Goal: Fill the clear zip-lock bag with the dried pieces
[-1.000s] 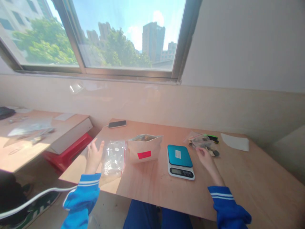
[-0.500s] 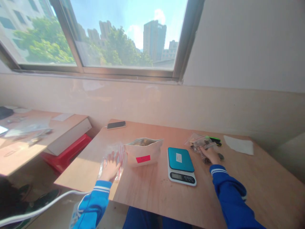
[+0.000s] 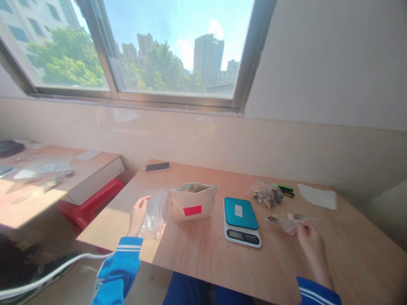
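My right hand (image 3: 310, 241) pinches the edge of a small clear zip bag (image 3: 290, 221) with dark and pale brown pieces in it, right of the scale. At the left, my left hand (image 3: 138, 215) is closed, fingers curled together, beside clear zip bags with red seal strips (image 3: 154, 218); whether its fingertips grip a bag is unclear. Between the hands stand an open paper pouch (image 3: 190, 205) with a red label and a white kitchen scale (image 3: 242, 238) with a teal plate (image 3: 241, 213). Behind the right hand lies another zip bag of brown pieces (image 3: 268, 195).
A green and black marker-like item (image 3: 288, 190) and a white paper sheet (image 3: 318, 196) lie at the back right. A phone (image 3: 157, 167) rests at the back left. A white cable (image 3: 79, 256) runs at lower left. A red stool (image 3: 92, 203) stands between the tables.
My right hand has drawn a small zip bag of pieces toward me and right, away from the other filled bag. My left hand, earlier spread flat on the clear bags, has lifted and curled.
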Demonstrator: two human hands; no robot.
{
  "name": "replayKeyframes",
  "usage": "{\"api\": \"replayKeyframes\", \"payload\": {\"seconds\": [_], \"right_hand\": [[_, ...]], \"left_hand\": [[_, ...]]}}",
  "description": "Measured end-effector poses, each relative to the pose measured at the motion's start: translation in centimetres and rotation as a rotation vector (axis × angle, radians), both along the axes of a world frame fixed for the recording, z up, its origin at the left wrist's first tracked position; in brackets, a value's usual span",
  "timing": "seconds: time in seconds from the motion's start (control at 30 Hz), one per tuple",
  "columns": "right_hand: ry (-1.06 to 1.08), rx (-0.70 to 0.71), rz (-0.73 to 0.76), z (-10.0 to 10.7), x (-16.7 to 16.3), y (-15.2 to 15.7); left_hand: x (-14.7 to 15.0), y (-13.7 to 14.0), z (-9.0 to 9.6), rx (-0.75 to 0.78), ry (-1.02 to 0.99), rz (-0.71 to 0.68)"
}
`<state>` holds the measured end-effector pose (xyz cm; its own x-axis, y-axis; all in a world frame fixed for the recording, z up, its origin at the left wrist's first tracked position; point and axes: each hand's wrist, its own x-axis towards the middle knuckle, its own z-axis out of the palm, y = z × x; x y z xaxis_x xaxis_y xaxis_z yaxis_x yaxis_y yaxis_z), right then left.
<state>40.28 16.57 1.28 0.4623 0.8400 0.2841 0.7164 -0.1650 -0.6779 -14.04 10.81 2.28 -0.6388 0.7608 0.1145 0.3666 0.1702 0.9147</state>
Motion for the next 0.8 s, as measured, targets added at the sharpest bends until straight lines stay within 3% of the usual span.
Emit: {"api": "replayKeyframes", "payload": {"seconds": [0.1,0.17,0.27,0.33,0.43,0.53,0.63,0.8], "right_hand": [[0.142,0.036,-0.013,1.3,-1.9,-3.5],[0.234,0.064,0.047,3.0,-4.6,-5.4],[0.374,0.035,0.299,6.0,-9.8,-7.8],[0.411,-0.059,0.504,7.6,-13.3,-9.2],[0.399,-0.147,0.763,9.0,-17.6,-11.0],[0.347,-0.182,0.933,9.4,-20.0,-12.4],[0.306,-0.198,1.021,9.4,-20.8,-13.3],[0.321,-0.201,0.945,9.6,-21.0,-14.3]], "left_hand": [[3.0,-2.3,1.4,0.073,-0.002,0.124],[6.0,-4.3,2.6,0.125,-0.016,0.12],[11.3,-7.8,4.5,0.205,-0.246,-0.151],[14.6,-9.8,5.4,0.203,-0.396,-0.324],[18.3,-12.0,5.9,0.162,-0.553,-0.467],[20.0,-12.9,5.5,0.132,-0.593,-0.541],[20.4,-13.1,4.8,0.116,-0.613,-0.518],[20.3,-12.9,3.8,0.06,-0.687,-0.525]]}}
